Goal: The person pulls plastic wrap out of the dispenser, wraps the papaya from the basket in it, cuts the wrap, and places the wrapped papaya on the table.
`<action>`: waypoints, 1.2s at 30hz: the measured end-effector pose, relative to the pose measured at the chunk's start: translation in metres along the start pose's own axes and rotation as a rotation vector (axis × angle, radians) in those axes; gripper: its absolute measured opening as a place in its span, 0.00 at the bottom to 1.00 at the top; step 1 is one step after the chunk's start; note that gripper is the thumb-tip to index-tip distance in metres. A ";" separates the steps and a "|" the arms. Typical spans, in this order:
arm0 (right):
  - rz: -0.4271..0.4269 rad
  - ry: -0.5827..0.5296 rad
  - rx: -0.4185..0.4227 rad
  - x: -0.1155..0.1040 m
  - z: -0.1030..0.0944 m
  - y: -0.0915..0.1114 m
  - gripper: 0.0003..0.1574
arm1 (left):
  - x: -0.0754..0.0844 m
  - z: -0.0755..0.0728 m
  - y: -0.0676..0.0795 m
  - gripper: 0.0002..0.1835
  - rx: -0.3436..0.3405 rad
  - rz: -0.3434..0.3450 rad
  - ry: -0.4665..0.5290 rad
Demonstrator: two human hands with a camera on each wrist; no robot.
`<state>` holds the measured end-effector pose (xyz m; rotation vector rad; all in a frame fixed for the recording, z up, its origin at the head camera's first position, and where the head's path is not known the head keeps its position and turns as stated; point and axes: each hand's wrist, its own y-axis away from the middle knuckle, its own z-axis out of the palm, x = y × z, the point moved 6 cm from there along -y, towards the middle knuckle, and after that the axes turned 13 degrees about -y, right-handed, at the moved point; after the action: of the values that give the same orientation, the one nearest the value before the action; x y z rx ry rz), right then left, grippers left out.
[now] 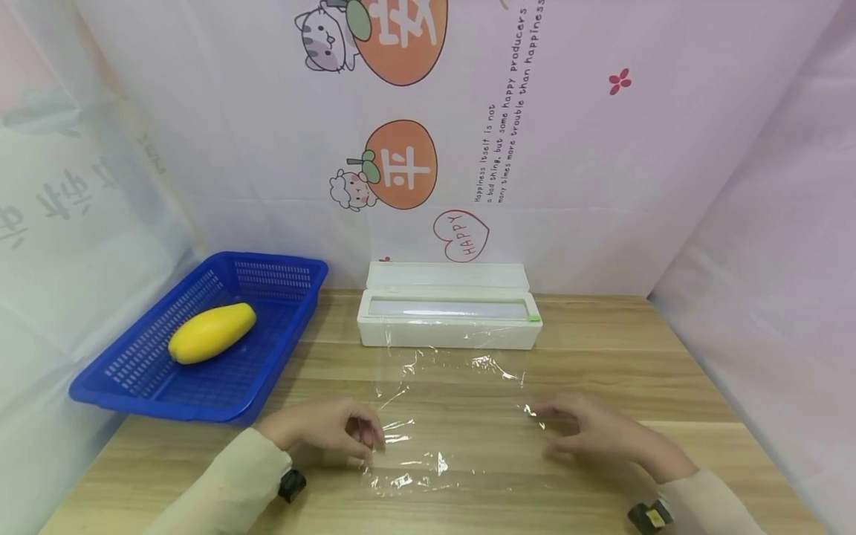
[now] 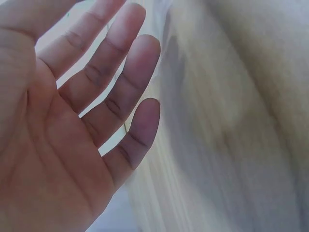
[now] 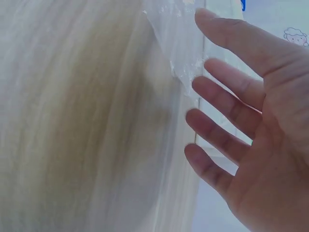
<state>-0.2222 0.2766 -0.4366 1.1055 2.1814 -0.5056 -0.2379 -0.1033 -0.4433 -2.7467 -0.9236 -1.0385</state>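
Observation:
A sheet of clear cling film lies over the wooden table, running from a white cling film dispenser box toward the near edge. At the film's left edge is my left hand, its fingers loosely bent and spread in the left wrist view. My right hand is beside the film's right edge, thumb and fingers apart. In the right wrist view its fingers are relaxed, with the film near the thumb tip. Neither hand grips anything. The dispenser's lid stands raised at the back.
On the left a blue plastic basket holds a yellow papaya-like fruit. A green slider sits at the dispenser's right end. Printed white cloth rises behind the table and along both sides.

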 end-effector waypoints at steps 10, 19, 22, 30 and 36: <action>-0.029 0.151 0.020 0.004 0.013 0.000 0.51 | 0.000 -0.022 0.003 0.09 0.067 -0.013 -0.068; -0.035 0.150 -0.003 0.002 0.017 0.001 0.53 | -0.005 -0.044 0.006 0.12 0.140 0.018 -0.117; -0.027 0.143 -0.005 0.001 0.017 0.001 0.53 | -0.005 -0.055 0.009 0.12 0.178 0.002 -0.153; 0.000 0.117 -0.027 0.005 0.018 0.003 0.54 | 0.001 -0.098 0.027 0.09 0.307 -0.050 -0.224; 0.002 0.105 -0.024 0.005 0.017 0.003 0.54 | 0.005 -0.136 0.046 0.12 0.423 -0.148 -0.243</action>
<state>-0.2158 0.2712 -0.4524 1.1444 2.2702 -0.4285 -0.2890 -0.1733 -0.3289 -2.5049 -1.2307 -0.4538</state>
